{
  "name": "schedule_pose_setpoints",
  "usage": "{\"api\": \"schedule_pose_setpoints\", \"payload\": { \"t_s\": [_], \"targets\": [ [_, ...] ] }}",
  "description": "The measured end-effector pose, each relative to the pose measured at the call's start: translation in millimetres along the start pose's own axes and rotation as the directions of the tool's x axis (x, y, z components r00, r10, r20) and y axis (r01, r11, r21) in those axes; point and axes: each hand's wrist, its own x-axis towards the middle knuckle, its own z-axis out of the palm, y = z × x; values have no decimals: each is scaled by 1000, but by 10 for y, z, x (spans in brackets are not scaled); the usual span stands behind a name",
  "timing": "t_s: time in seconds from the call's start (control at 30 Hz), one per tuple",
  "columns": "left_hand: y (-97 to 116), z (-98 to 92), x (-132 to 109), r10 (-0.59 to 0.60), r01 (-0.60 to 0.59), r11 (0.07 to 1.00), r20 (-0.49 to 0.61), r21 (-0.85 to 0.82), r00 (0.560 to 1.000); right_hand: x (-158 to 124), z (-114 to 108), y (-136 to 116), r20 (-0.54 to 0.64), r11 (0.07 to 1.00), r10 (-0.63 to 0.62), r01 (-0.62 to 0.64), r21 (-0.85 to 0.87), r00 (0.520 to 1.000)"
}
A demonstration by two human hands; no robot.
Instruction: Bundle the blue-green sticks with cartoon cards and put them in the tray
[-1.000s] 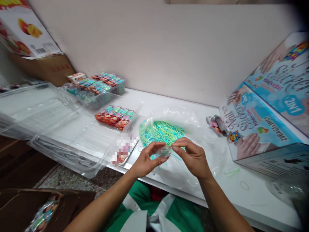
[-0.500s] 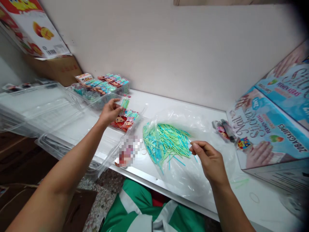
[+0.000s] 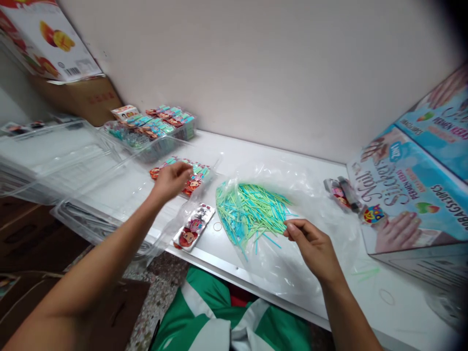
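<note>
We have our left hand (image 3: pixel 173 181) left of the centre of the frame, above the row of packets (image 3: pixel 197 184). Its fingers are curled in and the grip is narrow; we cannot tell whether it touches a packet or has anything in it. Our right hand (image 3: pixel 288 230) is right of centre, thumb and forefinger close together at the right edge of the sticks (image 3: pixel 256 209); we cannot tell whether a stick is between them.

The sticks, green and blue, lie heaped in the middle of the frame, in and on a clear bag (image 3: pixel 302 265) spread over the white surface (image 3: pixel 215 246). Just left of the heap, near the surface's front edge, we see a single packet (image 3: pixel 195 226) lying flat, with a rubber band (image 3: pixel 217 226) between it and the sticks.

Clear trays (image 3: pixel 69 141) take up the left of the frame, and behind the row of packets, in the upper left, a tub (image 3: pixel 186 130) is filled with more of them. A fruit carton (image 3: pixel 60 39) stands on a brown carton (image 3: pixel 86 97) in the upper left corner. On the right we have blue boxes (image 3: pixel 398 190), with dark packs (image 3: pixel 341 195) just beside them. Loose strips (image 3: pixel 366 273) and another band (image 3: pixel 386 296) lie in the lower right.
</note>
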Motion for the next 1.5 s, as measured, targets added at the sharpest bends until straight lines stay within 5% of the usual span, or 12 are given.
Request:
{"api": "schedule_pose_setpoints", "payload": {
  "t_s": [0.13,0.2,0.37,0.63,1.0,1.2,1.4,1.5],
  "targets": [
    [-28,385,-920,154,-217,964,337,156,929,-31,80,11,25,1000,-2,2,4,1000],
    [-161,624,-1165,109,-237,888,319,395,941,-52,96,2,40,1000,-22,22,7,999],
    [-491,973,-1158,-36,-100,682,170,725,985,-145,65,-20,74,997,-60,64,-41,995],
    [-502,1026,-1215,-22,-80,705,134,705,991,-248,27,20,73,995,-62,67,-68,995],
    [-495,849,-1167,-41,-2,803,59,596,997,-289,239,41,230,995,-54,70,-66,972],
    [-474,894,-1185,-3,-57,850,114,524,993,-274,410,56,327,985,-83,127,-115,941],
    [-362,783,-1179,-34,31,963,8,267,999,-277,481,97,334,990,-73,108,-87,940],
    [-172,808,-1238,-190,173,949,-43,-265,981,-256,668,115,252,1000,-8,1,29,968]
  ]
}}
